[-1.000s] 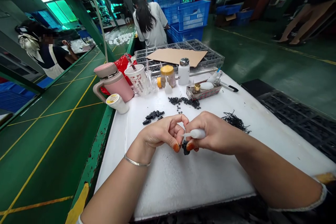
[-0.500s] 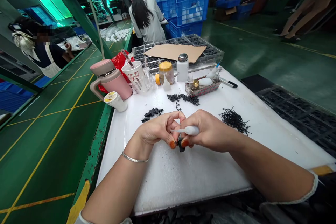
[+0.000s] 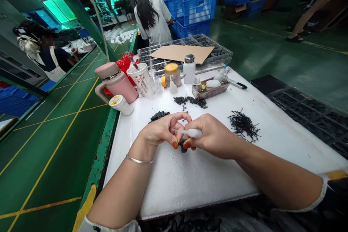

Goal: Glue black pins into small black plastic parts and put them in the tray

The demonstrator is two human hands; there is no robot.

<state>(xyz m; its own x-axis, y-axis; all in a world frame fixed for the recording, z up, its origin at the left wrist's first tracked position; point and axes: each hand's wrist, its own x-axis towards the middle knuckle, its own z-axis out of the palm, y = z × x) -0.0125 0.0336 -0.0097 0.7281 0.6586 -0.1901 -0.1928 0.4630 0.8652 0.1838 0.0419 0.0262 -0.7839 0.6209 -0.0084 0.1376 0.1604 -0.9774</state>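
Observation:
My left hand (image 3: pixel 166 130) pinches a small black part (image 3: pixel 183 148) between thumb and fingers, low over the white tabletop (image 3: pixel 195 181). On the other side of that part, the thumb and fingertips of my right hand (image 3: pixel 214 136) press against it. Tucked in the right hand lies a small white squeeze dropper bottle (image 3: pixel 195 133), its thin nozzle pointing left. Just beyond my left hand sits a heap of black pieces (image 3: pixel 160 115). Small black rings (image 3: pixel 194 101) are scattered farther back, and thin black pins (image 3: pixel 244 125) form a pile at the right.
A pink mug (image 3: pixel 119 83), a paper cup (image 3: pixel 141 78), a yellow-lidded jar (image 3: pixel 172 74), a white pump bottle (image 3: pixel 189 69), a small box (image 3: pixel 210 88) and a utility knife (image 3: pixel 237 84) line the back. Behind them stands a compartment tray (image 3: pixel 223 52) under cardboard (image 3: pixel 182 53). Co-workers sit beyond.
Both hands have shifted slightly left and up with the small black part between them. The dropper bottle has moved a little left with my right hand.

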